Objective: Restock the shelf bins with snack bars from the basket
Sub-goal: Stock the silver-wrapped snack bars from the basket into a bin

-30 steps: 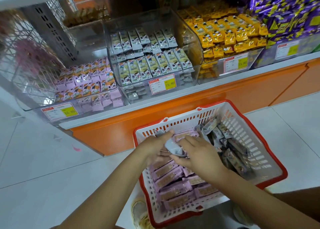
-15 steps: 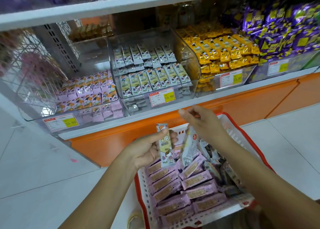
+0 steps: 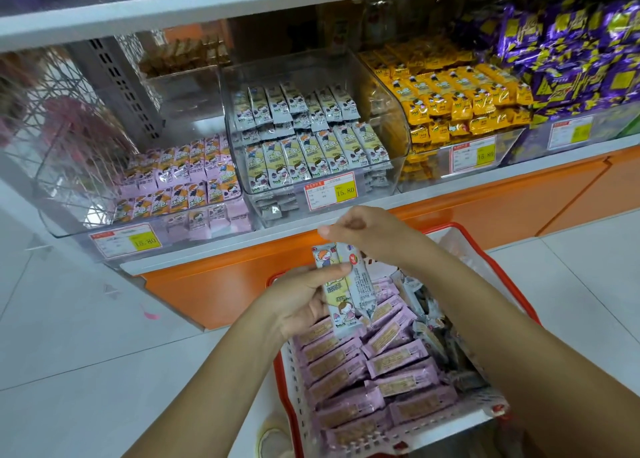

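The left hand [image 3: 301, 295] grips two grey snack bars [image 3: 341, 298] upright over the basket [image 3: 450, 226]. The right hand [image 3: 367, 231] curls at their tops, grip unclear. They are best squared, then laid flat in the matching middle bin [image 3: 388, 128].

The white shelf [image 3: 214, 249] carries clear bins [image 3: 381, 118] in a row, holding snack bars [image 3: 311, 156].

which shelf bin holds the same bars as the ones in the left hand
The middle bin, between the pink bin and the yellow bin: its grey-and-cream wrappers match the bars that the left hand holds.
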The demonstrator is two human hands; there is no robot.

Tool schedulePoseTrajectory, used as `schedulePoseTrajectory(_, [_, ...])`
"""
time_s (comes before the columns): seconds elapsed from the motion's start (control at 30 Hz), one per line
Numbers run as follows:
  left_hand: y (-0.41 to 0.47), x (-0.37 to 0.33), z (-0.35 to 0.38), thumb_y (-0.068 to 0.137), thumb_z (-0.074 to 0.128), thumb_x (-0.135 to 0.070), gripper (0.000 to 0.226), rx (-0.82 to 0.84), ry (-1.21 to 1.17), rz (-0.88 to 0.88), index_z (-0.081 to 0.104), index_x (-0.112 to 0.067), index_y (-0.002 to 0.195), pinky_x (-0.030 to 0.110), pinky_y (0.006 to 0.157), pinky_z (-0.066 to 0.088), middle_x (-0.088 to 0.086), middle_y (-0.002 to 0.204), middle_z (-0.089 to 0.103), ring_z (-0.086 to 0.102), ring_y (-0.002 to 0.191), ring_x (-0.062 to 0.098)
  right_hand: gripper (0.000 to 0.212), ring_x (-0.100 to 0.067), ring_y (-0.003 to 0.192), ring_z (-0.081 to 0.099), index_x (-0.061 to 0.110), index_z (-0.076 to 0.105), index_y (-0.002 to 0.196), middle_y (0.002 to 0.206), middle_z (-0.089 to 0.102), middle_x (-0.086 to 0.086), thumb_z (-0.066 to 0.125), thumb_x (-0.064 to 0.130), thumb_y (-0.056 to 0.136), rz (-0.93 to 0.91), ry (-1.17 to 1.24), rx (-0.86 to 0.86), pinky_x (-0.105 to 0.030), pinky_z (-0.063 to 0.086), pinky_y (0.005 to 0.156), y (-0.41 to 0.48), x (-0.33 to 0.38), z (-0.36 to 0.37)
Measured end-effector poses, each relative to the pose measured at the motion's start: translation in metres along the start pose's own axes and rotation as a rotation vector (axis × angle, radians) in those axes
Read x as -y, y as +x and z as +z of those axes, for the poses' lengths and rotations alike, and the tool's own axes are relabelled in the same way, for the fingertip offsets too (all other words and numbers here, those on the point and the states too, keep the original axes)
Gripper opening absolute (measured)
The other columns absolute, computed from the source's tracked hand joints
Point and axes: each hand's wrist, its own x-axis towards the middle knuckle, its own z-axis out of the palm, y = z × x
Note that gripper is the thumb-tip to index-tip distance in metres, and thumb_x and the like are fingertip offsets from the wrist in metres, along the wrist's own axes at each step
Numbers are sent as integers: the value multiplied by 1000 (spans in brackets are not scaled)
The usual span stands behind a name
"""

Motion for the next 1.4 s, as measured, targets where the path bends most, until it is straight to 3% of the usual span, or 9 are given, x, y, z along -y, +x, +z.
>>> schedulePoseTrajectory(0.2, [1, 3, 5, 80, 70, -1, 10, -106, 210, 161, 63, -5, 86, 11, 38, 38, -8, 52, 63, 53, 39, 0, 45, -17, 73, 62, 21, 61, 93, 90, 66, -5, 79, 53, 67, 64, -39, 54, -35, 54, 73, 3, -13, -8])
schedulePoseTrajectory(0.4, [-5, -5, 4, 84, 63, 0, 18, -46, 88, 90, 62, 0, 102, 18, 43, 47, 8, 71, 71, 65, 55, 12, 28, -17, 73, 64, 10, 62, 97, 87, 67, -9, 78, 23, 78, 80, 264, 181, -28, 55, 75, 0, -19, -25])
schedulePoseTrajectory(0.53, [-3, -12, 1, 66, 73, -13, 53, -81, 68, 117, 61, 3, 116, 40, 82, 56, 25, 116, 64, 63, 96, 29, 25, -11, 79, 67, 12, 63, 98, 94, 67, -1, 76, 24, 80, 23, 310, 93, -30, 56, 82, -6, -20, -20])
schedulePoseTrajectory(0.7, [-4, -22, 6, 68, 76, -14, 51, -220, -19, 239, 62, 3, 114, 28, 67, 55, 10, 96, 71, 67, 79, 18, 40, -3, 90, 59, 26, 57, 108, 102, 58, 9, 74, 45, 77, -157, 78, -208, -22, 50, 77, -25, -5, -3])
schedulePoseTrajectory(0.83, [-6, -38, 9, 77, 76, -17, 54, -380, -177, 355, 55, 6, 121, 46, 84, 49, 14, 108, 65, 62, 95, 27, 56, 2, 98, 48, 28, 54, 120, 118, 48, 14, 74, 52, 74, -310, -175, -221, -13, 40, 80, -38, 11, 13])
schedulePoseTrajectory(0.97, [-12, -53, 21, 87, 64, -11, 20, -290, -212, 463, 63, -1, 104, 36, 81, 57, 14, 99, 72, 70, 90, 22, 51, -8, 102, 49, 25, 50, 121, 115, 46, 10, 75, 40, 78, -408, -235, -427, -25, 43, 78, -31, 23, 20])
schedulePoseTrajectory(1.13, [-21, -80, 18, 92, 58, -35, 39, -144, -114, 565, 60, -5, 117, 42, 95, 44, 8, 117, 56, 54, 109, 25, 47, -5, 91, 46, 18, 46, 114, 112, 46, 3, 73, 27, 77, -460, -113, -504, -20, 41, 74, -14, 47, 7])
schedulePoseTrajectory(1.2, [-26, -92, 18, 95, 52, -31, 32, -105, -92, 622, 60, -9, 116, 32, 94, 49, 5, 116, 64, 61, 109, 19, 45, -4, 90, 50, 20, 44, 111, 108, 49, 3, 73, 25, 77, -428, -20, -490, -16, 43, 70, 0, 61, -5])
schedulePoseTrajectory(1.4, [-35, -109, -10, 90, 59, -8, 16, -665, 21, 1017, 69, -17, 99, 28, 91, 52, 2, 100, 72, 67, 100, 13, 43, -21, 88, 56, 18, 43, 113, 111, 54, -7, 67, 37, 83, -231, -41, -595, -32, 44, 62, 90, 83, -60])
